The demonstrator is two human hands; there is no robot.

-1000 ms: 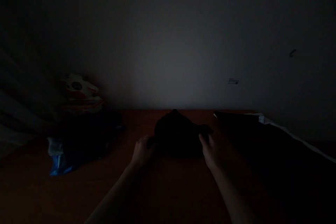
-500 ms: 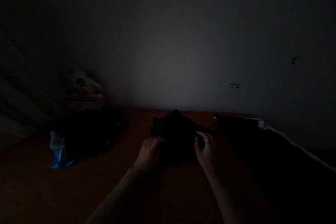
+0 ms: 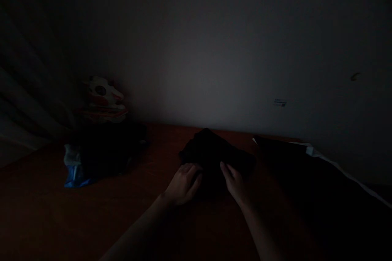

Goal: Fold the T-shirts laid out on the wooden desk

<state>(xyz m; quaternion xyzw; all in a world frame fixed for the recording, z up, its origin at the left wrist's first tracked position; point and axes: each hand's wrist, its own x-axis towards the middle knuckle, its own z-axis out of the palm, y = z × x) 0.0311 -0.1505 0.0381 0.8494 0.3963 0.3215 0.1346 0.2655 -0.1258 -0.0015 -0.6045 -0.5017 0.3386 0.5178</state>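
The scene is very dark. A black cloth bundle (image 3: 214, 153) lies on a reddish-brown surface (image 3: 122, 212) near the wall. My left hand (image 3: 183, 183) rests on the bundle's near left edge, fingers laid flat and slightly apart. My right hand (image 3: 234, 181) lies on its near right part, fingers stretched forward onto the fabric. The two hands sit close together. Whether either one pinches the cloth is lost in the dark.
A dark heap with blue and white plastic (image 3: 75, 169) lies at the left. Behind it stands a white and red object (image 3: 102, 98) against the wall. A large dark sheet with a pale edge (image 3: 309, 151) covers the right side.
Both hands have moved inward from the bundle's outer sides onto its near middle, and the cloth looks flatter. The view has shifted a little to the left.
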